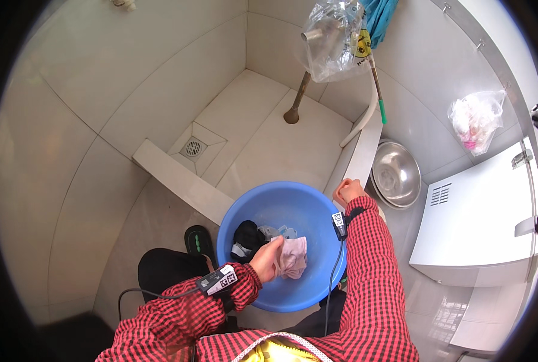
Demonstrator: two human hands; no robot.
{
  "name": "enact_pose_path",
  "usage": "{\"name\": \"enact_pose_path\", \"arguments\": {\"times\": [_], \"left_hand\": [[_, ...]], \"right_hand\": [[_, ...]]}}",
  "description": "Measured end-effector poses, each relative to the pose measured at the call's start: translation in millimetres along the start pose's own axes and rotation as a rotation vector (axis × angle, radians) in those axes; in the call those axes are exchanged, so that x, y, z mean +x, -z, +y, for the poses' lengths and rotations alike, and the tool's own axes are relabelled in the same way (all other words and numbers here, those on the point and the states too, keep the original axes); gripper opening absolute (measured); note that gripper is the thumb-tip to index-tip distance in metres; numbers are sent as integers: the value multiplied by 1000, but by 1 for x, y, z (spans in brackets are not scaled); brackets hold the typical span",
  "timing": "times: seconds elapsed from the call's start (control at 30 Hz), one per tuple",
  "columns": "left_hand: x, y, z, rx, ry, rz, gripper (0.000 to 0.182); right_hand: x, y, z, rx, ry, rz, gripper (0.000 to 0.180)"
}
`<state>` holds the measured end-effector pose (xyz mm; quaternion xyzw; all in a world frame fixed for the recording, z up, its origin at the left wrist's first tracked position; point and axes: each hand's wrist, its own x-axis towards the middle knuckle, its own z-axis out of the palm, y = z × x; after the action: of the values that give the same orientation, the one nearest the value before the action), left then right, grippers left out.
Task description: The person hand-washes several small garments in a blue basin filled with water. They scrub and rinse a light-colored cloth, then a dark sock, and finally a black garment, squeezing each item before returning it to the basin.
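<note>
A round blue plastic basin (278, 194) stands in front of me. Over its middle, my left hand (265, 262) grips a pale pink cloth (294, 255) with the thumb on top. Dark fabric (247, 233) lies in the basin to the left of that cloth. Beside the dark piece are some light grey and bluish fabric pieces (271, 231). My right hand (350, 190) is curled just outside the basin's upper right rim, by the tiled ledge. Its fingers are partly hidden, and whether it holds anything is unclear. Both wrists carry small strapped devices with cables.
Behind the basin, a low tiled curb (183, 185) borders a floor with a drain (194, 147) and a pipe (298, 97). Stacked metal bowls (397, 174) lean at the right near a white cabinet (477, 212). Plastic bags (477, 120) hang on the right wall.
</note>
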<state>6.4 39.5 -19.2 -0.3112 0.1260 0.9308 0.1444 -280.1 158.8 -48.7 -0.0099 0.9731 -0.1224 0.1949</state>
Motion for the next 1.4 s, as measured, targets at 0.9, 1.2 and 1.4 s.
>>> {"name": "enact_pose_path", "arguments": {"times": [0.9, 1.2, 1.4], "left_hand": [[-2, -33, 9, -101, -141, -318, 21], [2, -26, 3, -135, 49, -518, 35], [-1, -27, 7, -136, -183, -332, 33]], "right_hand": [[-251, -21, -28, 329, 789, 317, 17], [-230, -25, -27, 444, 627, 541, 16], [-227, -35, -30, 420, 869, 367, 16]]}}
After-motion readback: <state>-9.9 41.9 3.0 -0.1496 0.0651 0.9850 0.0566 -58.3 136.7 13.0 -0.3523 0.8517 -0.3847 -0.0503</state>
